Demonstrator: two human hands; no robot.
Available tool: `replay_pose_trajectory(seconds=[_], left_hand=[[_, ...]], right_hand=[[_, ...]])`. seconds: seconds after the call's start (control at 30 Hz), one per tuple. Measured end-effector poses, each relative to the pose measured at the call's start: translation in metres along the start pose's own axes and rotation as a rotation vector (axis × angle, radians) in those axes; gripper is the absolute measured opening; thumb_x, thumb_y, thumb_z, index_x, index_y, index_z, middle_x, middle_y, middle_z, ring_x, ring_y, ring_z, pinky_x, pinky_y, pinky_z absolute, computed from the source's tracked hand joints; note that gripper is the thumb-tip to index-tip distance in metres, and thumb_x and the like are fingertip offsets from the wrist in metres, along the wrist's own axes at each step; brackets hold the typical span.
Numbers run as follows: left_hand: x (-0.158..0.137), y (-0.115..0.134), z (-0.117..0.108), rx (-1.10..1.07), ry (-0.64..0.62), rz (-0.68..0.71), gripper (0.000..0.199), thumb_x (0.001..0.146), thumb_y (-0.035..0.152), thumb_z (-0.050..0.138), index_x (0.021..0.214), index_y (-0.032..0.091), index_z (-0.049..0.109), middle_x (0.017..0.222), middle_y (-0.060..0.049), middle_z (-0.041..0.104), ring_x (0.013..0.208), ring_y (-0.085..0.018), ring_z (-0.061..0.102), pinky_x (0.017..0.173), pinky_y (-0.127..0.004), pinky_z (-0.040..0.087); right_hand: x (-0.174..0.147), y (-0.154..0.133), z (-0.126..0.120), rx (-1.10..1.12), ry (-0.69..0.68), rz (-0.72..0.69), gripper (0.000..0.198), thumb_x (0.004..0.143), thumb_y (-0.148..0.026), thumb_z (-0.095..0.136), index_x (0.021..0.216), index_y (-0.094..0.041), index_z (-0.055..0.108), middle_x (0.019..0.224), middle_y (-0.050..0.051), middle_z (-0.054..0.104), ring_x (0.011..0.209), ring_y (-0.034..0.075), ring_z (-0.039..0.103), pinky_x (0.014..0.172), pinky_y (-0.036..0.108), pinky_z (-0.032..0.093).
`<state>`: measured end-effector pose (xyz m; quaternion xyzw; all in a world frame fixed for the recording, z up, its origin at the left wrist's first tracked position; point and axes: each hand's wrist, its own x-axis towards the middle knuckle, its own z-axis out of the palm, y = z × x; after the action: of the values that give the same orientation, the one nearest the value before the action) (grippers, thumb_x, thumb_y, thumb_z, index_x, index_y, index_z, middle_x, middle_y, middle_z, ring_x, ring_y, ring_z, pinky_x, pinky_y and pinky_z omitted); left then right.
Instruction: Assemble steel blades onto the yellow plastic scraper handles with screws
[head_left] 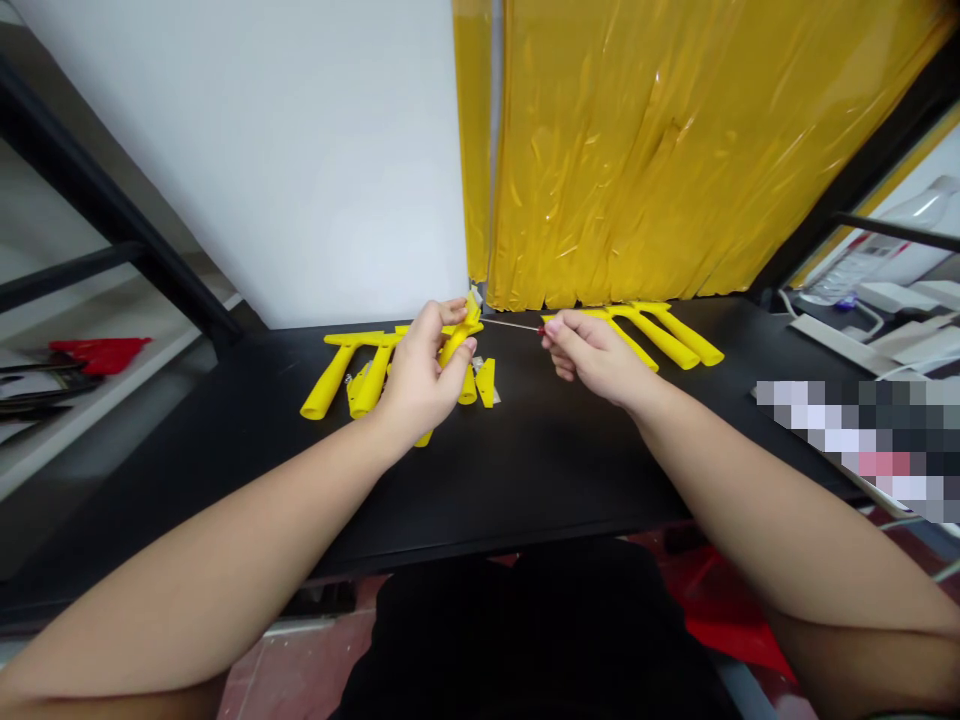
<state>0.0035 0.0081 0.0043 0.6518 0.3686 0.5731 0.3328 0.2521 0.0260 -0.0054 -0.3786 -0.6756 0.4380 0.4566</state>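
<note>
My left hand [426, 368] is closed around a yellow plastic piece with a tube-like handle [471, 318], held above the black table. Pinched in my right hand [592, 355] is a screwdriver [511, 323]; its thin metal shaft points left, and its tip meets or nearly meets the yellow piece. Fingers hide most of its red handle. Several similar yellow pieces [321, 388] lie under and left of my left hand. Beside them rests a small flat yellow plate [487, 382] with holes. More yellow pieces [666, 338] lie behind my right hand.
The black table [495, 490] backs onto a white panel [315, 160] and a shiny yellow plastic sheet [637, 150]. Black metal posts [165, 275] frame the sides. A shelf with a red item [101, 352] stands left; a clear plastic bottle [870, 255] lies at the right.
</note>
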Motion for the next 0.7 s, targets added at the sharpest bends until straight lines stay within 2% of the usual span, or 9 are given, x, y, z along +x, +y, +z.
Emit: replay_pose_trajectory(seconds=[0.1, 0.2, 0.27, 0.37, 0.43, 0.5, 0.63, 0.7], left_hand=[[0.0, -0.001, 0.0, -0.007, -0.021, -0.004, 0.035, 0.081, 0.008, 0.08, 0.107, 0.025, 0.063, 0.146, -0.009, 0.064, 0.109, -0.021, 0.07, 0.082, -0.029, 0.057], [0.001, -0.003, -0.002, -0.04, -0.038, -0.083, 0.037, 0.081, 0.011, 0.08, 0.11, 0.025, 0.061, 0.138, -0.009, 0.066, 0.093, -0.017, 0.069, 0.07, -0.025, 0.054], [0.001, -0.004, -0.002, -0.013, -0.043, -0.076, 0.035, 0.084, 0.014, 0.079, 0.111, 0.024, 0.06, 0.138, -0.009, 0.066, 0.089, -0.016, 0.068, 0.068, -0.024, 0.054], [0.0, -0.004, -0.001, 0.049, -0.049, 0.017, 0.028, 0.089, 0.017, 0.076, 0.11, 0.024, 0.059, 0.147, -0.01, 0.064, 0.101, -0.019, 0.07, 0.077, -0.027, 0.056], [-0.002, -0.004, 0.0, 0.056, -0.047, 0.048, 0.027, 0.089, 0.016, 0.076, 0.11, 0.023, 0.06, 0.15, -0.011, 0.063, 0.11, -0.022, 0.07, 0.082, -0.029, 0.057], [-0.003, -0.004, 0.001, 0.042, -0.048, 0.036, 0.029, 0.087, 0.016, 0.077, 0.11, 0.023, 0.061, 0.149, -0.012, 0.064, 0.111, -0.022, 0.07, 0.083, -0.028, 0.057], [0.001, -0.009, -0.003, 0.034, -0.077, -0.031, 0.031, 0.089, 0.018, 0.077, 0.113, 0.024, 0.059, 0.145, -0.01, 0.065, 0.09, -0.015, 0.072, 0.074, -0.026, 0.058], [0.003, -0.014, -0.005, 0.063, -0.081, 0.012, 0.029, 0.092, 0.02, 0.074, 0.115, 0.025, 0.058, 0.148, -0.011, 0.063, 0.093, -0.016, 0.073, 0.077, -0.027, 0.06]], right_hand=[[0.0, -0.003, -0.001, -0.014, -0.08, 0.109, 0.062, 0.098, -0.083, 0.054, 0.077, -0.025, 0.049, 0.058, -0.008, 0.028, 0.049, 0.011, 0.025, 0.047, 0.029, 0.023], [-0.003, -0.005, 0.0, -0.083, -0.041, -0.017, 0.053, 0.095, -0.077, 0.065, 0.093, -0.027, 0.051, 0.065, -0.008, 0.035, 0.053, 0.012, 0.031, 0.05, 0.029, 0.027], [-0.004, -0.004, -0.001, -0.149, 0.036, -0.133, 0.05, 0.094, -0.073, 0.071, 0.101, -0.028, 0.051, 0.072, -0.006, 0.043, 0.058, 0.013, 0.039, 0.055, 0.029, 0.033], [-0.001, 0.001, -0.003, -0.179, 0.111, -0.128, 0.051, 0.099, -0.075, 0.062, 0.092, -0.026, 0.055, 0.072, -0.004, 0.046, 0.06, 0.014, 0.041, 0.055, 0.03, 0.034], [0.001, 0.005, -0.004, -0.146, 0.075, -0.042, 0.059, 0.101, -0.079, 0.052, 0.082, -0.024, 0.055, 0.064, -0.004, 0.041, 0.055, 0.013, 0.036, 0.053, 0.031, 0.03], [0.002, 0.005, -0.003, -0.133, 0.022, -0.007, 0.062, 0.102, -0.081, 0.049, 0.079, -0.024, 0.056, 0.06, -0.005, 0.038, 0.053, 0.013, 0.032, 0.052, 0.031, 0.027], [-0.004, -0.003, 0.0, -0.173, 0.026, -0.146, 0.049, 0.094, -0.072, 0.071, 0.102, -0.026, 0.055, 0.07, -0.006, 0.045, 0.06, 0.013, 0.037, 0.058, 0.029, 0.033], [-0.005, -0.005, 0.0, -0.227, 0.074, -0.191, 0.048, 0.093, -0.069, 0.075, 0.103, -0.026, 0.055, 0.077, -0.005, 0.05, 0.064, 0.014, 0.042, 0.061, 0.029, 0.036]])
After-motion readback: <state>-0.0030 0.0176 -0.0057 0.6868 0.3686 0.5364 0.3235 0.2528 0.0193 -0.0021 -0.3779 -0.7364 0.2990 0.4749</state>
